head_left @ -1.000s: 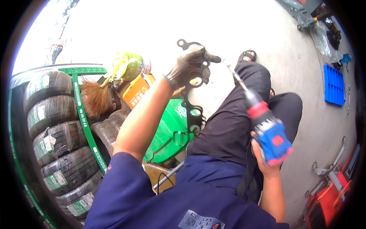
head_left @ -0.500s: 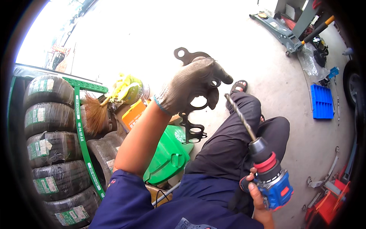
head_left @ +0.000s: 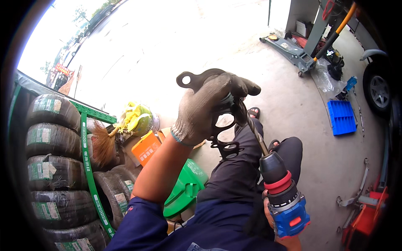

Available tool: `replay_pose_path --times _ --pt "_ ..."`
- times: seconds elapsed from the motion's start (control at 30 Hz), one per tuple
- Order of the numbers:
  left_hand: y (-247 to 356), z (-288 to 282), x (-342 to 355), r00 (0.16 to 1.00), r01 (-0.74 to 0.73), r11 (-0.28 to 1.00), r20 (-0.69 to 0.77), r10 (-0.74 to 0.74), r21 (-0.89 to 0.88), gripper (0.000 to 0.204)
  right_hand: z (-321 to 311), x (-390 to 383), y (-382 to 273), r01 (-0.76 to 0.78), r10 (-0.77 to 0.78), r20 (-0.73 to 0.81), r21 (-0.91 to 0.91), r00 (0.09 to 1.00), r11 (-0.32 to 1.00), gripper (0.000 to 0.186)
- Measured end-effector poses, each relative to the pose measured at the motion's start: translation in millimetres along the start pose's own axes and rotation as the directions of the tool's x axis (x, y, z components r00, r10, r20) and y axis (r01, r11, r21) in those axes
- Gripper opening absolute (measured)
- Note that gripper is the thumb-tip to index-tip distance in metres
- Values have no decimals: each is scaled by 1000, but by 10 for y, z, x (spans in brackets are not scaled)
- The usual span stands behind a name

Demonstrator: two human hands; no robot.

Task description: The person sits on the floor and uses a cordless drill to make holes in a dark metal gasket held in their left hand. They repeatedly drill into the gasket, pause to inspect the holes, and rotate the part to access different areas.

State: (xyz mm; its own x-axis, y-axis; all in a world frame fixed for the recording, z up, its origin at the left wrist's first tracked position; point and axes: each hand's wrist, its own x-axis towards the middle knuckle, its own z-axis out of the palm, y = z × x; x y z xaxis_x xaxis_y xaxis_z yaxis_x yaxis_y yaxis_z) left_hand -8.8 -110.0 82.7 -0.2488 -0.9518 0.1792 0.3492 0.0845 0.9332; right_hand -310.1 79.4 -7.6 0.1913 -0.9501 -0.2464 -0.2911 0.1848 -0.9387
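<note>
Holding | left gloved fingers point(head_left: 239, 87) curled round black holed plate point(head_left: 202, 78) | right fingers point(head_left: 268, 212), mostly hidden, clasping blue drill point(head_left: 287, 209)

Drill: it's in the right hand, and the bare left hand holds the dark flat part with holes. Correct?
Not quite: the left hand isn't bare. The head view shows it in a grayish glove. The rest stands: the right hand has the drill, and the left holds the dark flat part with holes.
</note>
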Motion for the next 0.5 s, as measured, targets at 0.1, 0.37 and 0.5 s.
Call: replay_pose_path --times 0.1,0.37,0.5 --pt "-33 127 93 994 -105 994 33 104 7 44 -73 25 -3 432 -491 -14 -454 871 779 46" --pt "-652 412 151 995 -101 990 0 101 -102 41 -60 -50 140 -194 197 22 302 980 933 45" --pt "-1032 406 -97 999 -34 989 -26 31 -142 38 266 -106 345 -442 261 385 871 885 213 43"
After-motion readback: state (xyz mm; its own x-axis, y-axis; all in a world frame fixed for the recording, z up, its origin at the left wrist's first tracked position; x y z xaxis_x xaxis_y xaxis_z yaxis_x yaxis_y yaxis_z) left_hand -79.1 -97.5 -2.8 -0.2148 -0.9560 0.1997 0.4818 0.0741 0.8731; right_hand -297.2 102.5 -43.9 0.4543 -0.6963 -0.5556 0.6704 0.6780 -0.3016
